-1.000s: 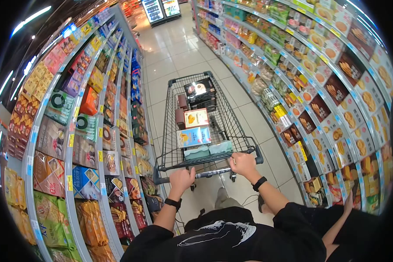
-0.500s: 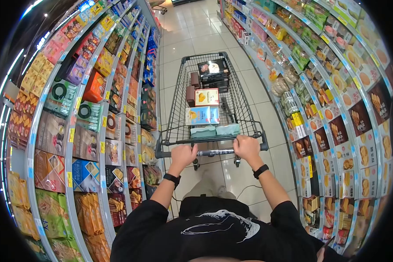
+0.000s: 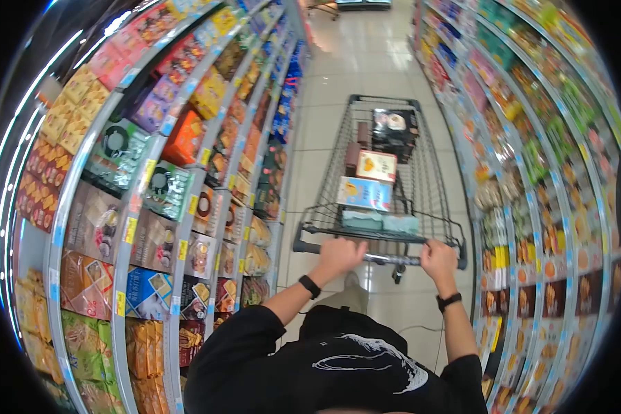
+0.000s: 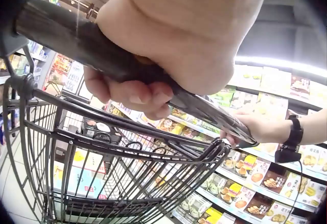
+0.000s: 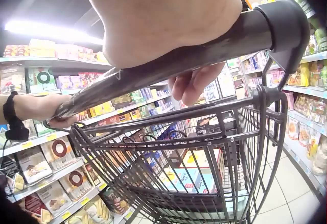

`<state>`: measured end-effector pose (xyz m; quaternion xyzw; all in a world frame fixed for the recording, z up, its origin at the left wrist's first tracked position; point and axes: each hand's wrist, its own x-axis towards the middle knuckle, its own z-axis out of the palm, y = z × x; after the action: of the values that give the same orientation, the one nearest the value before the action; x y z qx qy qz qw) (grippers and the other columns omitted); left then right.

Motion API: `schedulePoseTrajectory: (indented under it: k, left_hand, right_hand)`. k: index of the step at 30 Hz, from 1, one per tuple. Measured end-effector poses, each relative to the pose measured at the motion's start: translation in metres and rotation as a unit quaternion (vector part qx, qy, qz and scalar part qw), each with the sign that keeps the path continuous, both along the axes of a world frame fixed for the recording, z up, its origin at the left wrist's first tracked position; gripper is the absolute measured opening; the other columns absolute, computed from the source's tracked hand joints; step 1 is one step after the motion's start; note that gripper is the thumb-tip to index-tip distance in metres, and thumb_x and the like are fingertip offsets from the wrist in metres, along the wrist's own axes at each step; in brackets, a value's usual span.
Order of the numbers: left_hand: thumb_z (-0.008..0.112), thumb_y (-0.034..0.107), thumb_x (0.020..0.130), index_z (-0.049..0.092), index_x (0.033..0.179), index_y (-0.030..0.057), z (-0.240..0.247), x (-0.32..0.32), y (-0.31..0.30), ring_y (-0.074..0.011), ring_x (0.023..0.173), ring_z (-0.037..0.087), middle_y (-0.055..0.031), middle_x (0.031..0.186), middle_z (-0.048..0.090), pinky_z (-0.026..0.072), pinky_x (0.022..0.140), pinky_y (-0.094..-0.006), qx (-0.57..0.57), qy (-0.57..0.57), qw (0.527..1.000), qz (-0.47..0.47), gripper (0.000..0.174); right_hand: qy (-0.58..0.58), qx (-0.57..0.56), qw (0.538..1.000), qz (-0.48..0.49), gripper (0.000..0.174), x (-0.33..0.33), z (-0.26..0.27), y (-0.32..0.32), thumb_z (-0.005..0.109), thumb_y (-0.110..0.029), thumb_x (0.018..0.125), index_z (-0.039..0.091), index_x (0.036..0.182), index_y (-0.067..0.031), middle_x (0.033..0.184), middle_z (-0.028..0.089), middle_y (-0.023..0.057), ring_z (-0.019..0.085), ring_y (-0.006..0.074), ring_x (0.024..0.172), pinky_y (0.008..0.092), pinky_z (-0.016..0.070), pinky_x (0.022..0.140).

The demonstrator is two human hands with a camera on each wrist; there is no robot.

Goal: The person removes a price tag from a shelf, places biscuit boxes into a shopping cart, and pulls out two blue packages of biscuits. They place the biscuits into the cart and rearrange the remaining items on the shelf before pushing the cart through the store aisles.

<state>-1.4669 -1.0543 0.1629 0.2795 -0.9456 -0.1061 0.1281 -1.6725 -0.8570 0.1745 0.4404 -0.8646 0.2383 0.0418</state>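
Note:
My left hand [image 3: 341, 257] grips the left part of the dark push bar [image 3: 393, 260] of a shopping cart, its fingers curled under the bar in the left wrist view. Further right on the same bar my right hand [image 3: 439, 261] holds on, fingertips [image 5: 196, 87] hanging below it. Inside the wire cart [image 3: 431, 186] lie a black box [image 3: 395, 129] at the front, brown boxes [image 3: 352, 155], a white and yellow box [image 3: 377, 165], a blue box [image 3: 366, 194] and pale green packs [image 3: 363, 220] nearest the bar.
Shelves of packaged snacks [image 3: 148, 238] line the left side, close to the cart. Along the right side runs another shelf [image 3: 531, 228] of boxes and bags. Pale floor tiles [image 3: 348, 69] stretch ahead between them. A cable [image 3: 424, 328] hangs near my right side.
The cart and both hands have shifted right in the head view, while the shelves have moved with the turning view. Another person's arm at the lower right has left the view.

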Motion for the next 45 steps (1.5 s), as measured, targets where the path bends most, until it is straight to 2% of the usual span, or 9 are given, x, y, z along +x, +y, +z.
schedulePoseTrajectory:
  k: [11, 13, 27, 31, 33, 34, 37, 39, 45]
  left_hand:
    - [0.054, 0.041, 0.088, 0.065, 0.051, 0.0046, 0.003, -0.087, -0.096, -0.0349, 0.040, 0.055, -0.0177, 0.046, 0.054, 0.0430, 0.041, -0.0440, 0.028, 0.031, 0.999, -0.002, 0.054]
    - [0.053, 0.043, 0.089, 0.067, 0.054, 0.0024, 0.004, -0.101, -0.113, -0.0357, 0.045, 0.059, -0.0191, 0.050, 0.058, 0.0485, 0.048, -0.0439, 0.044, -0.011, 0.999, -0.005, 0.055]
    - [0.054, 0.041, 0.088, 0.068, 0.054, 0.0059, -0.008, -0.201, -0.230, -0.0345, 0.046, 0.059, -0.0166, 0.050, 0.058, 0.0475, 0.047, -0.0446, -0.016, -0.012, 0.999, 0.028, 0.051]
    - [0.061, 0.031, 0.088, 0.069, 0.084, 0.0061, 0.014, -0.225, -0.272, -0.0346, 0.067, 0.066, -0.0128, 0.071, 0.066, 0.0519, 0.061, -0.0430, 0.120, 0.008, 0.993, 0.005, 0.027]
    - [0.064, 0.018, 0.087, 0.065, 0.096, 0.0030, 0.022, -0.236, -0.300, -0.0323, 0.084, 0.066, -0.0134, 0.085, 0.067, 0.0526, 0.074, -0.0388, 0.274, 0.140, 0.948, -0.077, 0.017]
    - [0.064, 0.009, 0.085, 0.064, 0.099, 0.0011, 0.046, -0.244, -0.308, -0.0304, 0.091, 0.065, -0.0149, 0.093, 0.066, 0.0513, 0.080, -0.0360, 0.233, 0.102, 0.963, -0.093, 0.016]
    - [0.063, 0.010, 0.086, 0.065, 0.097, 0.0008, 0.085, -0.279, -0.334, -0.0301, 0.083, 0.067, -0.0164, 0.088, 0.067, 0.0519, 0.074, -0.0358, 0.246, 0.122, 0.958, -0.084, 0.015]
    - [0.064, 0.013, 0.086, 0.066, 0.097, 0.0015, 0.084, -0.303, -0.360, -0.0305, 0.080, 0.067, -0.0163, 0.086, 0.067, 0.0523, 0.072, -0.0367, 0.201, 0.107, 0.969, -0.099, 0.016]
    - [0.061, 0.032, 0.087, 0.070, 0.090, 0.0057, 0.026, -0.326, -0.430, -0.0347, 0.075, 0.066, -0.0149, 0.078, 0.068, 0.0525, 0.066, -0.0436, 0.119, 0.001, 0.993, -0.010, 0.027]
  right_hand:
    - [0.023, -0.032, 0.999, 0.009, 0.018, -0.089, -0.009, -0.099, 0.061, -0.019, 0.080, 0.059, 0.067, -0.0073, 0.064, 0.061, 0.0114, 0.061, 0.0325, 0.059, 0.0434, 0.0469, 0.053]
    - [0.024, -0.018, 1.000, 0.002, 0.018, -0.102, -0.008, -0.116, 0.061, -0.020, 0.080, 0.059, 0.067, -0.0073, 0.064, 0.062, 0.0113, 0.061, 0.0322, 0.059, 0.0432, 0.0468, 0.052]
    - [0.014, -0.021, 0.999, 0.028, 0.022, -0.205, -0.003, -0.235, 0.061, -0.024, 0.079, 0.060, 0.064, -0.0083, 0.063, 0.062, 0.0090, 0.062, 0.0296, 0.058, 0.0419, 0.0485, 0.052]
    - [0.002, 0.015, 0.997, 0.071, 0.027, -0.239, -0.021, -0.271, 0.058, -0.030, 0.080, 0.064, 0.063, -0.0104, 0.060, 0.062, 0.0112, 0.061, 0.0318, 0.054, 0.0458, 0.0474, 0.048]
    - [-0.051, 0.032, 0.995, 0.084, 0.028, -0.255, -0.017, -0.288, 0.056, -0.032, 0.082, 0.066, 0.063, -0.0131, 0.058, 0.062, 0.0120, 0.061, 0.0338, 0.053, 0.0483, 0.0467, 0.047]
    - [-0.056, 0.093, 0.990, 0.089, 0.030, -0.263, -0.012, -0.298, 0.054, -0.034, 0.083, 0.066, 0.064, -0.0141, 0.060, 0.063, 0.0125, 0.062, 0.0350, 0.055, 0.0491, 0.0470, 0.048]
    - [-0.024, 0.059, 0.990, 0.123, 0.041, -0.287, -0.011, -0.324, 0.050, -0.034, 0.088, 0.066, 0.060, -0.0081, 0.056, 0.061, 0.0151, 0.062, 0.0354, 0.051, 0.0473, 0.0498, 0.049]
    - [-0.078, 0.129, 0.979, 0.137, 0.042, -0.302, -0.002, -0.342, 0.048, -0.039, 0.091, 0.069, 0.069, -0.0096, 0.060, 0.063, 0.0149, 0.064, 0.0364, 0.058, 0.0486, 0.0517, 0.054]
    - [-0.067, 0.061, 0.988, 0.125, 0.046, -0.346, 0.000, -0.398, 0.049, -0.037, 0.091, 0.069, 0.063, -0.0054, 0.060, 0.064, 0.0162, 0.064, 0.0350, 0.054, 0.0453, 0.0530, 0.053]
